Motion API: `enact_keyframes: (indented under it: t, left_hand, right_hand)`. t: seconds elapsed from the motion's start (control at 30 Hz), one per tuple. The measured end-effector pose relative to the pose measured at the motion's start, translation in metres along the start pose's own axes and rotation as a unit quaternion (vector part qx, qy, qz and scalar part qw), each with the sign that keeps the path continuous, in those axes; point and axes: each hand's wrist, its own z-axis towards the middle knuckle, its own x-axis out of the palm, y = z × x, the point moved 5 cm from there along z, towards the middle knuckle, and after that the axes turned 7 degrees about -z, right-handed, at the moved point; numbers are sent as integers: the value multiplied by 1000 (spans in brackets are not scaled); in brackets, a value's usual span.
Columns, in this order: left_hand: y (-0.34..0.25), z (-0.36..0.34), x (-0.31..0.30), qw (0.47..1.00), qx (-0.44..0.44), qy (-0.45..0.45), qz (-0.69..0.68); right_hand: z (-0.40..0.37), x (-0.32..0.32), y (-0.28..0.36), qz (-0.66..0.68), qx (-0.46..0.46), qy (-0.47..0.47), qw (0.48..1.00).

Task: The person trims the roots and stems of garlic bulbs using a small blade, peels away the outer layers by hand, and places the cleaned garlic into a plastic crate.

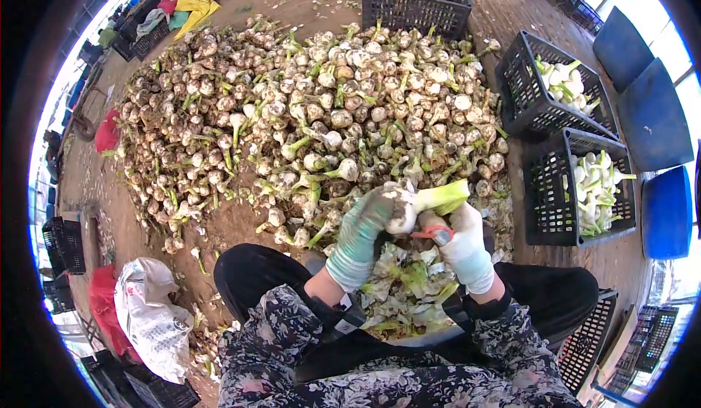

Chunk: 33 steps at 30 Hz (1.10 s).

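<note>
My left hand, in a white and green glove, is closed around a garlic bulb held above my lap. Its thick green stem points right. My gloved right hand grips a small red-orange tool just under the bulb's stem end; its blade, if any, is too small to make out. Below both hands, between my knees, lies a pile of peeled garlic leaves and skins. Just ahead spreads a big heap of soil-stained garlic bulbs with cut stems.
Two black crates of clean, trimmed garlic stand at right, one behind the other. Another black crate sits behind the heap. Blue panels line the right side. A white sack and red netting lie at lower left.
</note>
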Motion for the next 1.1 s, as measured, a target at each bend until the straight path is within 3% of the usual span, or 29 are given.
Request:
enact_keyframes:
  t: [0.13,0.17,0.2,0.27,0.3,0.33,0.4,0.43,0.5,0.53,0.6,0.63,0.73,0.77,0.8,0.87,0.9,0.97,1.0,1.07,1.1]
  left_hand:
    - [14,0,-9,986,-154,-43,-44]
    - [16,10,-19,995,-15,-40,94]
    - [16,9,-7,995,-14,-40,94]
    - [2,3,15,991,71,-78,-80]
    - [-4,-3,5,920,261,-23,293]
    - [-6,-5,3,965,182,-50,184]
    - [-20,-8,9,996,-3,-16,92]
    - [-23,-8,7,996,-3,-14,91]
    - [-12,-11,11,987,-149,37,-53]
    - [-14,-12,8,987,-147,37,-54]
    - [-11,-17,12,965,-205,136,-87]
    - [-8,-15,10,968,-187,147,-77]
    - [3,-12,8,949,-256,101,-156]
    - [0,-7,12,959,-241,106,-104]
    - [-9,-7,22,980,-183,73,-18]
    - [7,-2,9,995,-98,-20,9]
    - [14,-3,10,995,-99,-20,8]
    - [4,-5,12,993,69,-24,88]
    - [5,-4,12,994,67,-24,88]
    - [-6,-4,12,980,182,-18,83]
    - [-9,-2,10,985,141,-46,86]
  right_hand:
    - [-4,-3,-2,-2,30,-30,999]
    - [-4,-6,-13,96,132,-42,986]
    - [-4,-8,-12,96,132,-42,986]
    - [-5,-7,-13,148,160,-48,975]
    - [-10,-1,-1,53,171,-37,983]
    - [-12,5,1,81,120,-71,987]
    - [-14,7,28,-50,22,2,999]
    - [-11,3,29,-51,21,0,998]
    - [-6,-5,23,-42,70,51,995]
    - [-6,-13,21,-43,70,52,995]
    - [-12,-14,14,109,101,164,975]
    - [-17,-17,10,145,127,159,968]
    - [-19,-13,18,141,101,180,968]
    - [-19,-13,21,149,34,150,977]
    - [-17,-12,22,149,32,150,977]
    - [-13,-17,20,79,47,97,991]
    - [-14,-15,19,79,48,97,991]
    - [-18,-13,15,22,48,36,998]
    - [-19,-12,13,-7,49,5,999]
    - [-18,-10,20,31,50,-2,998]
    - [-17,-12,19,37,72,7,997]
